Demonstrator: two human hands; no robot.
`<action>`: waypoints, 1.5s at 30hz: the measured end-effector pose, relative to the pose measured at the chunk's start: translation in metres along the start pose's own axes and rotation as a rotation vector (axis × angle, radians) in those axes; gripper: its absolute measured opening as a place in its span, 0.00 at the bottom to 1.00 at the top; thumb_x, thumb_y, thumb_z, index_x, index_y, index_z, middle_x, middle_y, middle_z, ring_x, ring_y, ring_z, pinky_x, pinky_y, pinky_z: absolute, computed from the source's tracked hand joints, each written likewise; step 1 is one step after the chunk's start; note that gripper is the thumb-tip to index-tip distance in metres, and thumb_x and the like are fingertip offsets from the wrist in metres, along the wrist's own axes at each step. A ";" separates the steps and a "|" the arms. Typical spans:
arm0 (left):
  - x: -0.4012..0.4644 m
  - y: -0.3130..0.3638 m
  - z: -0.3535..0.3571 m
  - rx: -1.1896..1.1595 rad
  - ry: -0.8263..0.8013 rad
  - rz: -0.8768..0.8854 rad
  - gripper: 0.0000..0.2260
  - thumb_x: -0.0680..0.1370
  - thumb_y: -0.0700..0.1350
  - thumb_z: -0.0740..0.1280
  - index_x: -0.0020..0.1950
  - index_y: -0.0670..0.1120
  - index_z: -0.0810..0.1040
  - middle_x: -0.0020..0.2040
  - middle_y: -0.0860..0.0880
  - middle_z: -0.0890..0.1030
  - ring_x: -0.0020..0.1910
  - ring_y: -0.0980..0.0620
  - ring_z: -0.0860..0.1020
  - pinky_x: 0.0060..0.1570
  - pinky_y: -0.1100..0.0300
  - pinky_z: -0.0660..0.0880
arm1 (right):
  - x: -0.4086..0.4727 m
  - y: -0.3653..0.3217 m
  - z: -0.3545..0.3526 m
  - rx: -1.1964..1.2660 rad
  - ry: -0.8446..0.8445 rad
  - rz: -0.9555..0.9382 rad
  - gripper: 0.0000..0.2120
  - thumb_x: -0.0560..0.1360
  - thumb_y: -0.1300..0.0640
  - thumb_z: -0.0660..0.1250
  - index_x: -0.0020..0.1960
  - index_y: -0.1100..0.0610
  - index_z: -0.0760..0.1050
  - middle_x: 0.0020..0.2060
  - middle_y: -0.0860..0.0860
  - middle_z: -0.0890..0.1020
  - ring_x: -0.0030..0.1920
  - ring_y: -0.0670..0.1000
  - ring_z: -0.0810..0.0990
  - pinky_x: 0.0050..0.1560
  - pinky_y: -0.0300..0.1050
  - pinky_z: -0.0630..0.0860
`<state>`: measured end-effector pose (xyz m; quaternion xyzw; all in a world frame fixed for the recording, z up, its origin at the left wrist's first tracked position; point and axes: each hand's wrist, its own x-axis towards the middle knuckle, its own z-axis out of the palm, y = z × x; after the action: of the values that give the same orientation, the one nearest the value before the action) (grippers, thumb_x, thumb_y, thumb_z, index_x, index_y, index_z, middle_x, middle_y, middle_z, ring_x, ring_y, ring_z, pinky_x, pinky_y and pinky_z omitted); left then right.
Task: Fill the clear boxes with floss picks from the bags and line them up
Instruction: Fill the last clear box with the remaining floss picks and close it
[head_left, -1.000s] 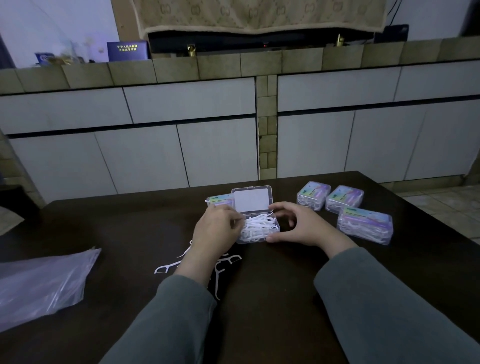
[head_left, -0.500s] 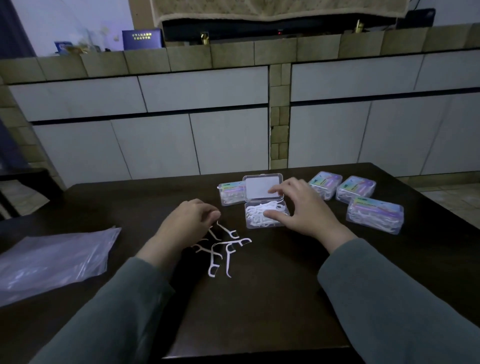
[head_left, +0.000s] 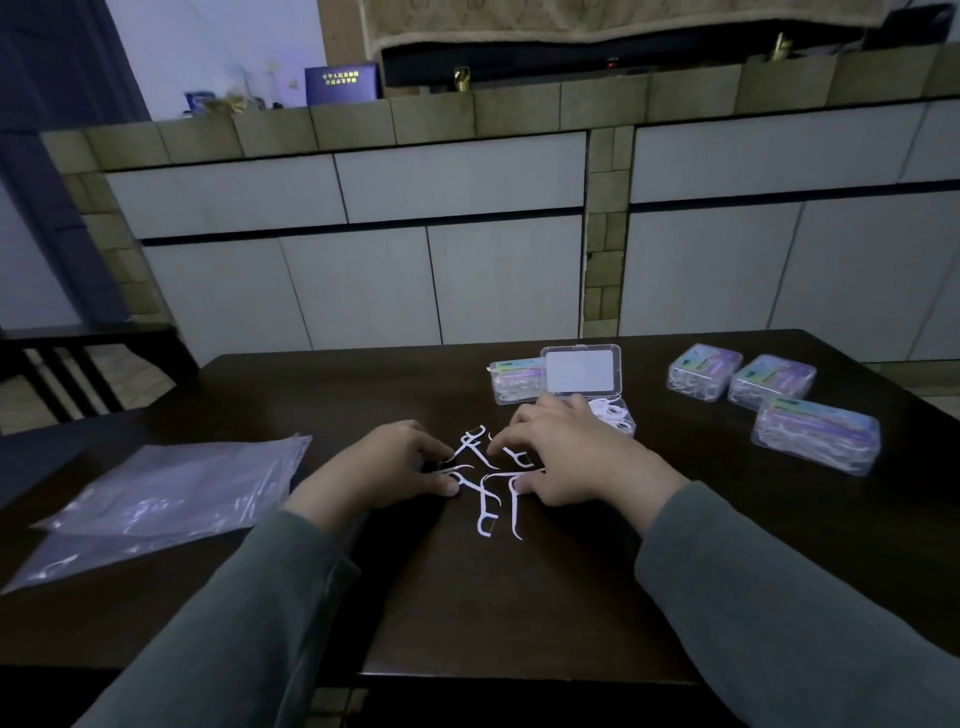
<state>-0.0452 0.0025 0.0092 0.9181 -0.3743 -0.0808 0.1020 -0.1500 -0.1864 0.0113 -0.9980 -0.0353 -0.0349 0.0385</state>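
From the head view, both my hands are down on the dark wooden desk (head_left: 545, 613) around a small scatter of loose white plastic floss picks (head_left: 491, 486). My left hand (head_left: 379, 475) lies at the left edge of the scatter, its fingers curled and its grip pinching the end of one pick between thumb and fingertips. My right hand (head_left: 576, 460) lies over the right edge, fingers bent with the tips pressing down among the picks; I cannot tell whether this grip has closed on any of them. Two picks lie clear of both hands, nearer to me.

Just beyond my right hand stands the open clear plastic box (head_left: 615, 415) with its lid raised and white picks inside. A closed clear box with a coloured label (head_left: 517, 382) sits touching its left side. Three more closed, filled clear boxes (head_left: 769, 400) lie well apart to the right. Crumpled clear plastic bags (head_left: 166, 493) lie on the desk to my left.
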 end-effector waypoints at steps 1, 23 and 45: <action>-0.001 0.000 0.000 -0.019 0.023 0.002 0.21 0.73 0.56 0.73 0.64 0.53 0.79 0.58 0.51 0.77 0.58 0.54 0.75 0.55 0.63 0.70 | 0.000 -0.001 -0.001 0.028 -0.011 -0.007 0.20 0.76 0.48 0.68 0.66 0.38 0.71 0.64 0.45 0.71 0.66 0.48 0.62 0.68 0.51 0.55; -0.009 0.028 0.008 0.045 0.036 -0.180 0.23 0.68 0.64 0.73 0.55 0.52 0.80 0.49 0.55 0.80 0.49 0.54 0.78 0.47 0.57 0.75 | 0.001 -0.004 -0.008 -0.084 -0.017 0.085 0.17 0.74 0.44 0.69 0.62 0.45 0.76 0.61 0.47 0.74 0.64 0.51 0.66 0.62 0.50 0.61; 0.024 0.020 0.015 0.170 0.213 -0.014 0.08 0.79 0.51 0.64 0.56 0.57 0.81 0.55 0.56 0.77 0.57 0.55 0.75 0.49 0.61 0.71 | 0.017 -0.022 0.009 -0.403 -0.080 0.284 0.15 0.81 0.53 0.60 0.65 0.55 0.74 0.63 0.55 0.75 0.68 0.57 0.66 0.68 0.61 0.55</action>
<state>-0.0449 -0.0299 -0.0023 0.9294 -0.3605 0.0483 0.0625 -0.1344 -0.1626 0.0055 -0.9811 0.1113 0.0043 -0.1581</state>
